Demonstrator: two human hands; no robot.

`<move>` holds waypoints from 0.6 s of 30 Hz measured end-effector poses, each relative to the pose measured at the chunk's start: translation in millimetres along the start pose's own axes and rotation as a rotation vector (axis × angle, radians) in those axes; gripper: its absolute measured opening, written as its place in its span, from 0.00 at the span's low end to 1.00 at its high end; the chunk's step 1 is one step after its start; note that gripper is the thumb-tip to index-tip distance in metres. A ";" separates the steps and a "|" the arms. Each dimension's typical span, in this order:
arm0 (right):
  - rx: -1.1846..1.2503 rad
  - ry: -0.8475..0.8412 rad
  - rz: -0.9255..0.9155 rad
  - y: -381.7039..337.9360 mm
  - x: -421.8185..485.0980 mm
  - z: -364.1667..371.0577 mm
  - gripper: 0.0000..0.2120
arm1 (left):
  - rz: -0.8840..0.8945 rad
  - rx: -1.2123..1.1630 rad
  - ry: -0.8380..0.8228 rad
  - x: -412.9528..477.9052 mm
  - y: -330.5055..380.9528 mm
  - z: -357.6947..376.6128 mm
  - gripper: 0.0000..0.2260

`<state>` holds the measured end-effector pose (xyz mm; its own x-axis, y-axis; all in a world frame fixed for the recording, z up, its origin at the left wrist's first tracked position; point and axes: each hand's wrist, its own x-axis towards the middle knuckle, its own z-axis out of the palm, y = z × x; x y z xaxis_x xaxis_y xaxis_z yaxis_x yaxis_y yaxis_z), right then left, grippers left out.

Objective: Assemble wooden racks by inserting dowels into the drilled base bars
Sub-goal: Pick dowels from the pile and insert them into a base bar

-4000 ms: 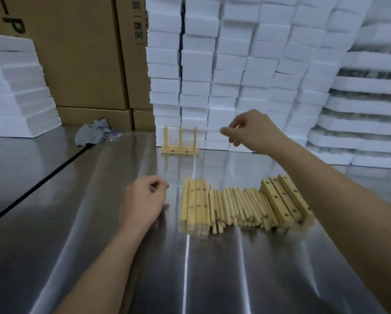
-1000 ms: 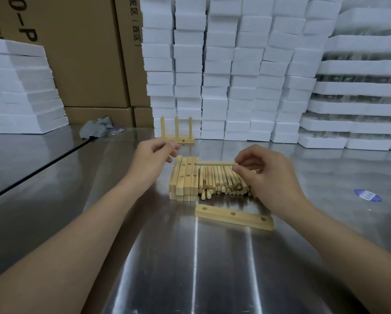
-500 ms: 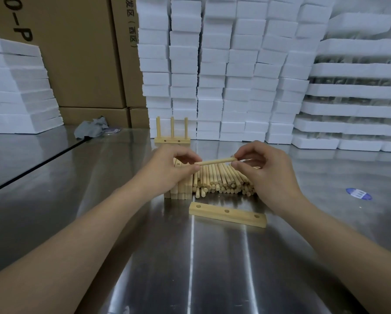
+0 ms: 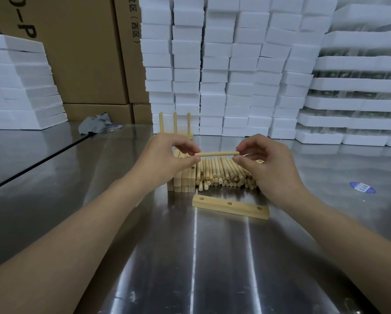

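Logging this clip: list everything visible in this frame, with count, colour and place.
held dowel: one, pale wood, level in the air above the pile
loose dowels: a pile, count unclear, pale wood, mid-table
base bar: one, pale wood, three holes, flat in front of the pile
spare base bars: a few on edge, pale wood, left of the pile
finished rack: one, three upright dowels, far table edge
cloth: one, grey, far left
sticker: one, blue, table's right
foam blocks: many, white, stacked behind
cardboard boxes: several, brown, back left
table: one, shiny metal
left hand: pinches the held dowel's left end
right hand: pinches its right end
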<state>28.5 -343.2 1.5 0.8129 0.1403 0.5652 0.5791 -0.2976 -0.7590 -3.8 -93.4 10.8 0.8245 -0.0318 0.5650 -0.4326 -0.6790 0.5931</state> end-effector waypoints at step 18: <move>0.361 0.008 0.265 -8.9 0.5 -7.5 0.09 | -0.030 0.375 -0.581 -7.0 31.5 0.2 0.08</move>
<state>23.3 -347.6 10.9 0.9365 0.0955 0.3374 0.3365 0.0266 -0.9413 -23.1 -114.8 25.3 0.9411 -0.3258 0.0909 -0.3377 -0.8900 0.3063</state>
